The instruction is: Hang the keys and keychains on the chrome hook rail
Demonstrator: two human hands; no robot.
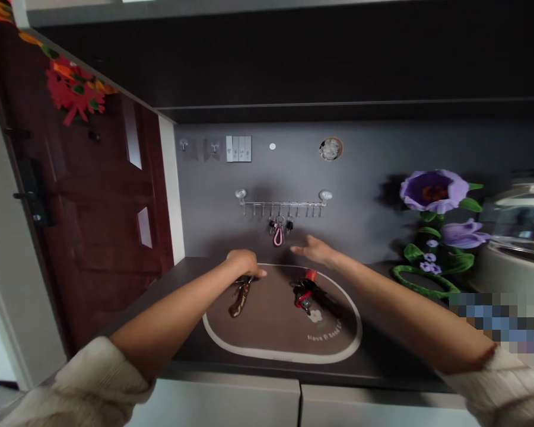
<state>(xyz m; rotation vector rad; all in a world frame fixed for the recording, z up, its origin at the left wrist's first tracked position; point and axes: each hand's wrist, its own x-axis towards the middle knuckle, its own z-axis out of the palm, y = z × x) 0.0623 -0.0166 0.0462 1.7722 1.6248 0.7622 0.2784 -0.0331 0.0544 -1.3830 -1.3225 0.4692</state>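
Note:
My left hand (244,261) is over the left side of an oval brown mat, fingers curled down and mostly hidden, at the top of a bunch of keys with a brown patterned strap (240,301). Its thumb points right. My right hand (314,249) is in the air before the wall, a finger stretched left and nothing visible in it. Just left of that finger, keys with a pink loop strap (278,234) hang from a clear hook rail (285,204). Another bunch of dark keys with red parts (306,293) lies on the mat's right half.
The pale-rimmed mat (267,332) lies on a dark counter beneath a low overhanging cabinet (293,59). Purple knitted flowers (435,191) and a glass-topped appliance (516,237) stand at right. Small hooks (214,147) and a switch panel (239,149) are on the wall. A dark red door (102,225) is left.

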